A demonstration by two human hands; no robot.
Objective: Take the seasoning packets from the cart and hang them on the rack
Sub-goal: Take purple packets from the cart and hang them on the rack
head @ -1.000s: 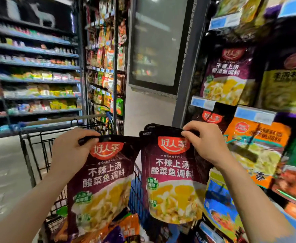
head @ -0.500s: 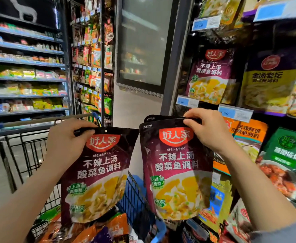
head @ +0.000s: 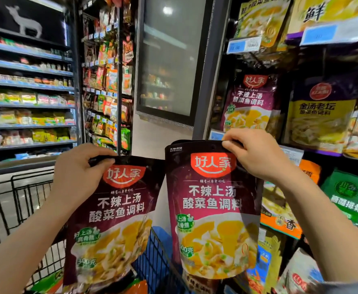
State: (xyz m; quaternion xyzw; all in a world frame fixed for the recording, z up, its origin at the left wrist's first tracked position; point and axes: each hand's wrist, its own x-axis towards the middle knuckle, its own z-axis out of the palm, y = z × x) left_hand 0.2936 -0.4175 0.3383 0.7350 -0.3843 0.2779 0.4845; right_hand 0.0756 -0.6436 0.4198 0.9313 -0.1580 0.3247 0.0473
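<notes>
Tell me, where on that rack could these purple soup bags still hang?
No bare hook shows. The matching purple packet already hangs above the right hand, tight against the yellow packet. Orange packet and green packet crowd the row below.

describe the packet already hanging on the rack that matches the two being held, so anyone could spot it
Look at the rack on the right, just above the right hand. The matching packet hangs at the rack's left edge. It is dark purple with a red logo, while its right neighbour has a yellow front.
</notes>
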